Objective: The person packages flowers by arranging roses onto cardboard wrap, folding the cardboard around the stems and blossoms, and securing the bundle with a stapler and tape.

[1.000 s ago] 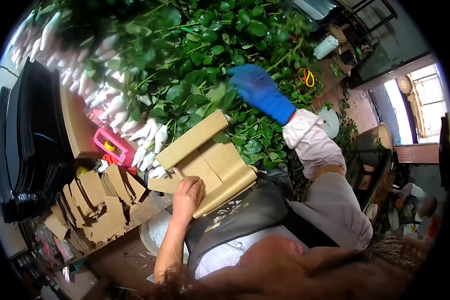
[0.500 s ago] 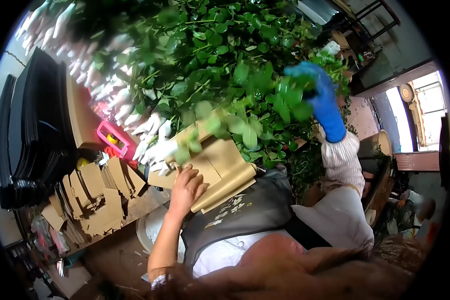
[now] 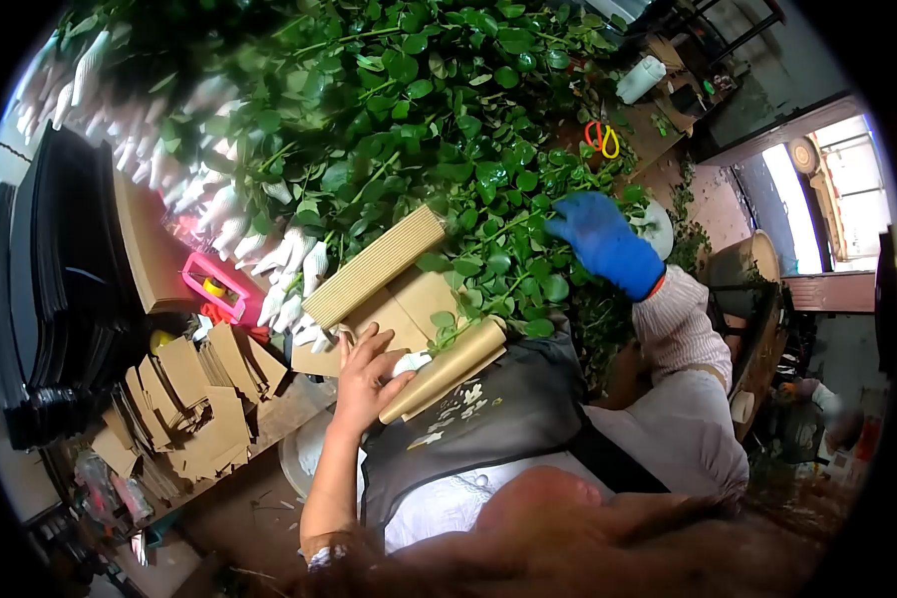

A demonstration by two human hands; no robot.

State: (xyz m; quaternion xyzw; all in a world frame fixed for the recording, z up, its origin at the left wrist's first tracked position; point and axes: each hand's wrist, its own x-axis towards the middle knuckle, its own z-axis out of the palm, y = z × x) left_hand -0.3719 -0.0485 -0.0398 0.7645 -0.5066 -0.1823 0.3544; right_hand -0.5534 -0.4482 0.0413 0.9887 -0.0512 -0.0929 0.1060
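Note:
My bare left hand [image 3: 367, 379] rests on a brown paper sheet [image 3: 409, 299], its fingers spread. Close to its fingertips lies a rose bud in a white mesh sleeve [image 3: 412, 364]. The leafy rose stem [image 3: 493, 297] slants up and right from the bud, across a rolled edge of brown paper [image 3: 458, 366]. My right hand, in a blue glove [image 3: 603, 241], is closed around the stem's far end; leaves partly hide the grip. A corrugated cardboard strip [image 3: 377, 264] lies across the paper sheet above my left hand.
Leafy rose stems [image 3: 389, 110] pile up ahead, with white-sleeved buds [image 3: 234, 209] along their left side. At left are black sheets [image 3: 65, 289], a pink holder [image 3: 224, 287] and cardboard pieces [image 3: 189, 399]. Red-and-yellow-handled scissors [image 3: 601, 139] and a white bottle [image 3: 641, 80] are at right.
My right hand has come down towards me with the rose, and its bud now lies on the paper by my left hand. The scissors have come into view. My left hand has barely moved.

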